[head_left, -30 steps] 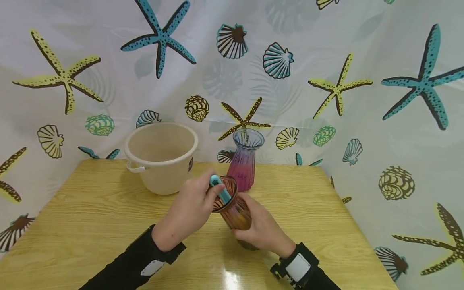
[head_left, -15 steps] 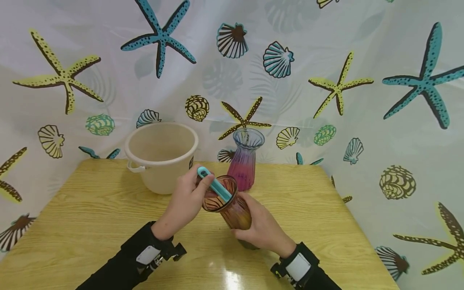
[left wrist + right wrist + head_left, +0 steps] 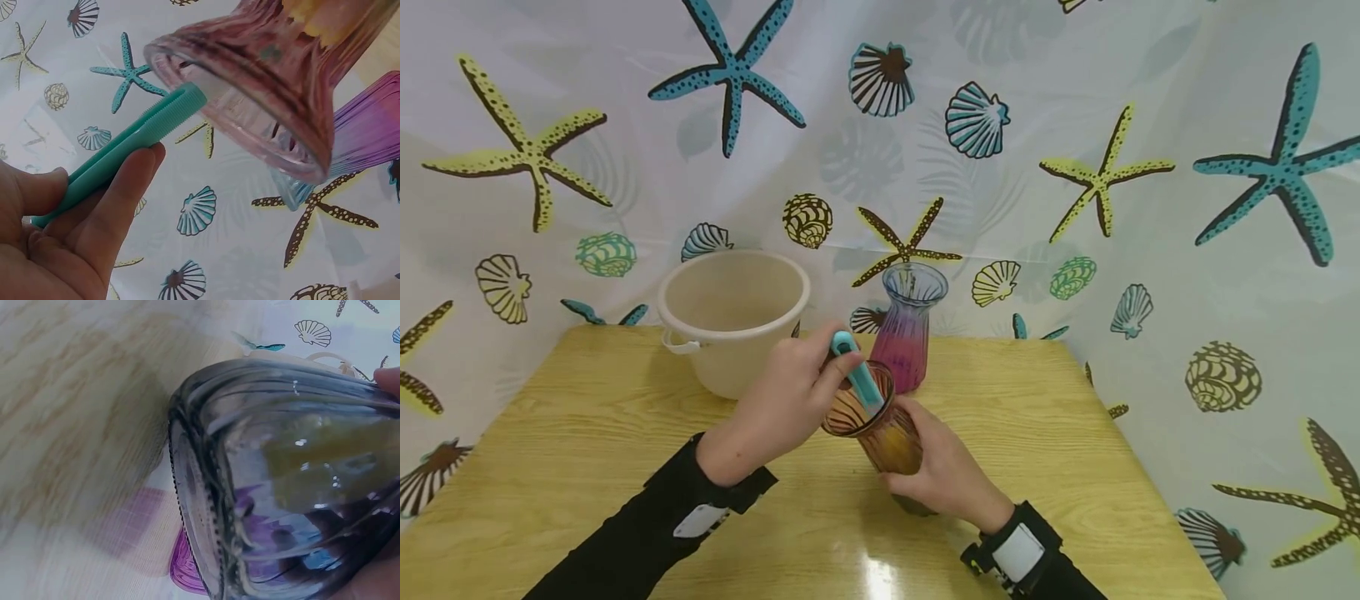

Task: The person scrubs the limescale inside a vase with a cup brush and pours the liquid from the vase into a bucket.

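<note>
My left hand (image 3: 778,396) grips the teal handle (image 3: 861,375) of a bottle brush, its far end inside the mouth of an amber-tinted glass vase (image 3: 880,442). The right hand (image 3: 955,475) grips that vase round its body, tilted with the mouth towards the left hand. Through the glass, the right wrist view shows a yellow sponge-like head (image 3: 312,462) inside. In the left wrist view, thumb and fingers hold the ridged handle (image 3: 137,134) just outside the flared rim (image 3: 244,94). The right palm is hidden behind the vase.
Behind the hands stands a second glass vase (image 3: 901,350), blue above and pink below. A cream bucket (image 3: 730,358) with a side handle is at the back left. The wooden table (image 3: 587,467) ends at a patterned sheet (image 3: 1075,83).
The left hand drew the brush handle outward to the left, then moved back up and right, tilting the handle steeper. The right hand and its vase have barely moved.
</note>
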Action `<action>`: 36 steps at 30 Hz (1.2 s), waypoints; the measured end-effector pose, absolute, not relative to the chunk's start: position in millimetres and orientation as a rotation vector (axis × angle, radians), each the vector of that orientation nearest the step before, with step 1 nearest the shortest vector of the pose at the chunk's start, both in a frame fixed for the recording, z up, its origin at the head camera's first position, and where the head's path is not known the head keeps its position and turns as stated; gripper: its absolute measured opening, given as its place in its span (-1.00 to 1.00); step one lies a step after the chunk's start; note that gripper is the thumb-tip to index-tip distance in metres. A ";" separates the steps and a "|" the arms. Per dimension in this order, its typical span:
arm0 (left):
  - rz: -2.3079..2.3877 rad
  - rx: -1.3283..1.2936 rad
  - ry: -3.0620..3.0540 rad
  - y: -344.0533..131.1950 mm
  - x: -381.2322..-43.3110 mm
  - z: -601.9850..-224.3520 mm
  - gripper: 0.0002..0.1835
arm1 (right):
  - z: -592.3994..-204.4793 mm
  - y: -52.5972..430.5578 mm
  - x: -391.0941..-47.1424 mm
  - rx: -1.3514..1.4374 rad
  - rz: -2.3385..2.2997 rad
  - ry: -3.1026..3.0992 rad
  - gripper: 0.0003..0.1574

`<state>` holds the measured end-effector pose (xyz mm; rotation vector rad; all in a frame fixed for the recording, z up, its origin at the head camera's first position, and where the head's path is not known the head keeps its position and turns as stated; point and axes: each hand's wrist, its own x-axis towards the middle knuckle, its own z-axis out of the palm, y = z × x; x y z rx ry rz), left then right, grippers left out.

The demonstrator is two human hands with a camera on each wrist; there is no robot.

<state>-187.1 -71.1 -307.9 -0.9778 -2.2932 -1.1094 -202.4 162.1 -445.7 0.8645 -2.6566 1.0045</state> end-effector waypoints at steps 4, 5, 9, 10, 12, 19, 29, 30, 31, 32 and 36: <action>-1.070 -0.979 -2.199 -77.1 -179.8 -294.6 -0.91 | -445.7 162.5 -202.1 0.850 1.003 -2.663 0.13; -1.062 -0.979 -2.189 -78.6 -178.1 -291.8 -0.91 | -445.7 162.4 -202.2 0.850 1.009 -2.663 0.14; -1.016 -0.990 -2.176 -81.1 -170.9 -284.2 -0.91 | -445.6 162.0 -202.6 0.860 1.023 -2.664 0.14; -1.005 -0.995 -2.176 -80.7 -169.8 -283.5 -0.92 | -445.5 162.1 -202.7 0.862 1.028 -2.665 0.14; -0.978 -1.004 -2.169 -79.3 -168.2 -283.2 -0.91 | -445.3 162.4 -202.7 0.864 1.029 -2.667 0.14; -1.002 -1.004 -2.251 -71.2 -176.6 -302.7 -0.88 | -443.9 161.6 -202.6 0.878 1.023 -2.644 0.13; -1.130 -0.968 -2.315 -67.7 -188.5 -344.3 -0.87 | -447.4 159.9 -203.1 0.893 0.987 -2.668 0.14; -1.161 -0.952 -2.307 -67.8 -189.2 -344.5 -0.88 | -447.4 160.2 -203.1 0.885 0.984 -2.667 0.14; -1.199 -0.923 -2.304 -68.1 -190.0 -344.6 -0.88 | -447.2 160.4 -203.0 0.877 0.980 -2.665 0.14; -1.252 -0.892 -2.303 -68.7 -191.1 -344.9 -0.89 | -447.0 160.4 -203.0 0.871 0.974 -2.663 0.15; -1.543 -0.739 -2.300 -73.3 -192.7 -345.2 -0.89 | -445.7 159.2 -203.0 0.870 0.987 -2.660 0.16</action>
